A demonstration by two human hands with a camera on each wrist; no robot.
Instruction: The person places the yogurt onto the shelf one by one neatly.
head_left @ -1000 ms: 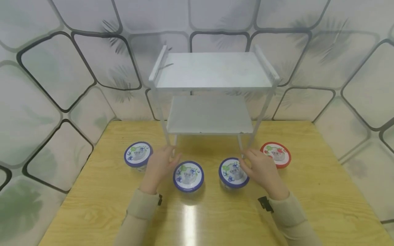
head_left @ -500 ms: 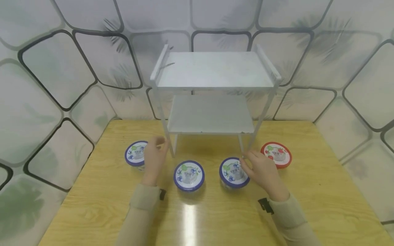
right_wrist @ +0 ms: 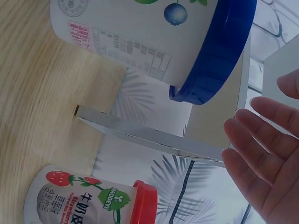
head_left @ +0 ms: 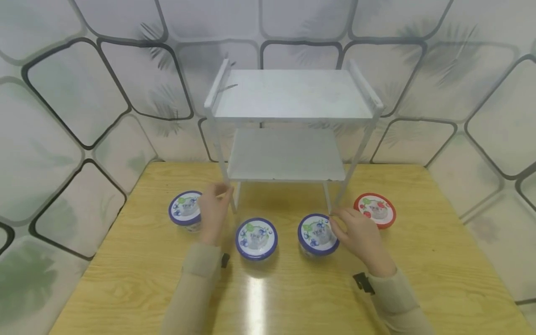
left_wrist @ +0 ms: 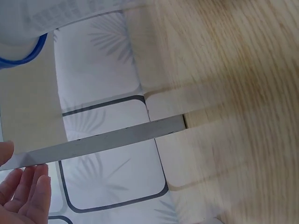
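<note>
A white two-tier shelf (head_left: 293, 93) stands on the wooden table. My left hand (head_left: 214, 211) is at its front left leg; in the left wrist view that leg (left_wrist: 117, 137) passes between thumb and curled fingertips, which pinch it. My right hand (head_left: 361, 235) is beside the front right leg. There, in the right wrist view, the fingers (right_wrist: 254, 154) are loosely extended near the leg (right_wrist: 145, 135), the thumb apart; contact is unclear. A blue-lidded tub (head_left: 317, 234) sits just left of that hand. Another blue-lidded tub (head_left: 184, 209) is partly hidden behind the left hand.
Between the hands, in front of the shelf, stands a further blue-lidded tub (head_left: 256, 238). A red-lidded tub with strawberry pictures (head_left: 374, 210) is right of the shelf. Behind the table (head_left: 439, 260) rises a patterned wall covering (head_left: 301, 51).
My left hand has moved up and slightly left onto the shelf's front left leg, and its fingers have curled in. The right hand has barely shifted. Shelf and tubs stay put.
</note>
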